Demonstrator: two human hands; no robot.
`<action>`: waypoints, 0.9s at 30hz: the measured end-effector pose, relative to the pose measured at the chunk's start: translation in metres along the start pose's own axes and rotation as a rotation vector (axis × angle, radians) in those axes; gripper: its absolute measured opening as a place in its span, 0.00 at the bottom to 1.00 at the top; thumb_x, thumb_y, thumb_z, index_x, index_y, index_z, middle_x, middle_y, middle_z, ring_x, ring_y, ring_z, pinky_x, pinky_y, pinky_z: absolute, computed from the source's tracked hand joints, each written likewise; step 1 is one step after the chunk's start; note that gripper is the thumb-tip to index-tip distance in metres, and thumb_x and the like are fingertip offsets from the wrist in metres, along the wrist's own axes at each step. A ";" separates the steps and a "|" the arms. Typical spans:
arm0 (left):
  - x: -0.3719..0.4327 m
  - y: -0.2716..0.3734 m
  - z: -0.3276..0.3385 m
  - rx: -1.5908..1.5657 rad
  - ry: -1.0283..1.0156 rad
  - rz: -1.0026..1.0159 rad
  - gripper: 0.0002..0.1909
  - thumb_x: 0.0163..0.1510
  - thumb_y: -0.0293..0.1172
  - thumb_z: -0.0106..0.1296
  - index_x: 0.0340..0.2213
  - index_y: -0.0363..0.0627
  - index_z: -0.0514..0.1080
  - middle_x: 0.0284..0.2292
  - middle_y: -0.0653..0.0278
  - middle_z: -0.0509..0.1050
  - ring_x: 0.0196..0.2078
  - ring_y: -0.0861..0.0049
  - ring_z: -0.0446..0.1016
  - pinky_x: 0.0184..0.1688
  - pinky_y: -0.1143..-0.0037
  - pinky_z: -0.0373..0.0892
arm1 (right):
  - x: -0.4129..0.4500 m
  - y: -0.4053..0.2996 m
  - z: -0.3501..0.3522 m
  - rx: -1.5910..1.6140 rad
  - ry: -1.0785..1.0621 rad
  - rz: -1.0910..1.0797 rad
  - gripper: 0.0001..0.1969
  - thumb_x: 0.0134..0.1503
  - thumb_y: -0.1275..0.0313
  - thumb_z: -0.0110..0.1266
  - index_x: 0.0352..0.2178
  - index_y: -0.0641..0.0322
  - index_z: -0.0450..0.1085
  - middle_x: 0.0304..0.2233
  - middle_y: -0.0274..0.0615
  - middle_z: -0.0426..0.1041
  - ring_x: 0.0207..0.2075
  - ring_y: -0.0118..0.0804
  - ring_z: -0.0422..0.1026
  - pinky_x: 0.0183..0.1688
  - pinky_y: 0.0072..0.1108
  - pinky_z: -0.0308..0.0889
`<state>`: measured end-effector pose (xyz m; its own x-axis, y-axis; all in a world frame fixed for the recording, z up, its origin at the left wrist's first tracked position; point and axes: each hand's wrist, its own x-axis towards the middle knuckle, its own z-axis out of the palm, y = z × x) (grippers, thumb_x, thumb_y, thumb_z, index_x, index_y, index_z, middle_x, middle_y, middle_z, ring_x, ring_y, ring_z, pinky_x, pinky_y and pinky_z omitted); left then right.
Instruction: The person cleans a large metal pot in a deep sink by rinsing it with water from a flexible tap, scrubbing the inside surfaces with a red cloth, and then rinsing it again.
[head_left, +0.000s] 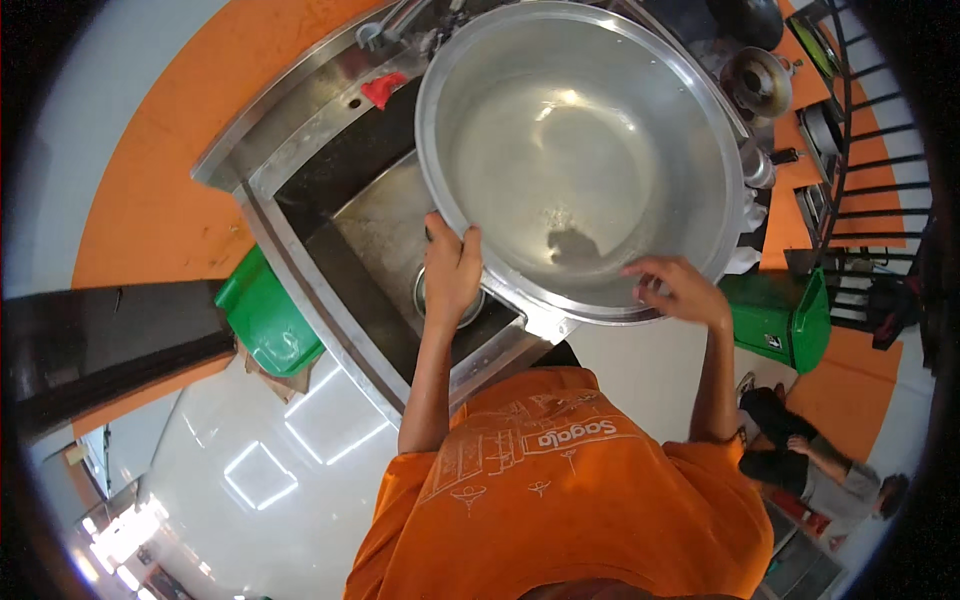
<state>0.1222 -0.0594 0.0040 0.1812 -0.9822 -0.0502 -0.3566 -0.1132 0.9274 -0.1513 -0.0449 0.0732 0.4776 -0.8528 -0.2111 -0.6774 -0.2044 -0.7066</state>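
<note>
A large round aluminium pot (660, 180) is tilted over the right part of a stainless steel sink (360, 262), its mouth facing me. My left hand (452, 262) grips the pot's rim at its lower left, close to a metal handle (547, 324). Near the lower right rim is my right hand (671, 289), fingers apart and curled, holding nothing. Shallow clear liquid seems to lie inside the pot. Below my left hand, a round metal drain (420, 292) shows partly in the basin. A red cloth (384, 90) lies on the sink's back ledge beside a hole.
Green bins stand left (274, 315) and right (776, 319) of the sink. A faucet (369, 34) is at the back. Pans (757, 81) and other cookware lie at the upper right, near a black metal railing (847, 150). Another person (832, 472) sits at the lower right.
</note>
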 end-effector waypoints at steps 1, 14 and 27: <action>-0.002 0.001 -0.001 0.000 -0.007 0.010 0.14 0.44 0.33 0.37 0.29 0.33 0.51 0.23 0.41 0.66 0.28 0.49 0.65 0.33 0.64 0.58 | 0.012 0.016 -0.010 0.036 -0.138 0.036 0.11 0.39 0.78 0.46 0.30 0.63 0.64 0.23 0.41 0.67 0.22 0.29 0.67 0.24 0.18 0.61; -0.014 0.027 0.010 0.001 0.113 -0.225 0.17 0.43 0.28 0.38 0.36 0.32 0.51 0.18 0.51 0.67 0.21 0.64 0.67 0.26 0.70 0.62 | 0.254 0.169 -0.031 -0.528 0.494 0.475 0.17 0.45 0.60 0.39 0.19 0.63 0.68 0.21 0.51 0.68 0.25 0.47 0.68 0.27 0.31 0.64; -0.014 0.033 0.020 -0.017 0.219 -0.277 0.23 0.39 0.25 0.37 0.40 0.31 0.54 0.29 0.49 0.65 0.31 0.66 0.63 0.36 0.74 0.58 | 0.298 0.196 -0.019 -0.517 0.608 0.422 0.18 0.45 0.57 0.38 0.19 0.58 0.69 0.20 0.48 0.68 0.24 0.46 0.69 0.27 0.31 0.63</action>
<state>0.0894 -0.0527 0.0282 0.4620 -0.8588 -0.2213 -0.2517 -0.3663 0.8958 -0.1520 -0.3484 -0.1153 -0.1460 -0.9828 0.1130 -0.9664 0.1173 -0.2286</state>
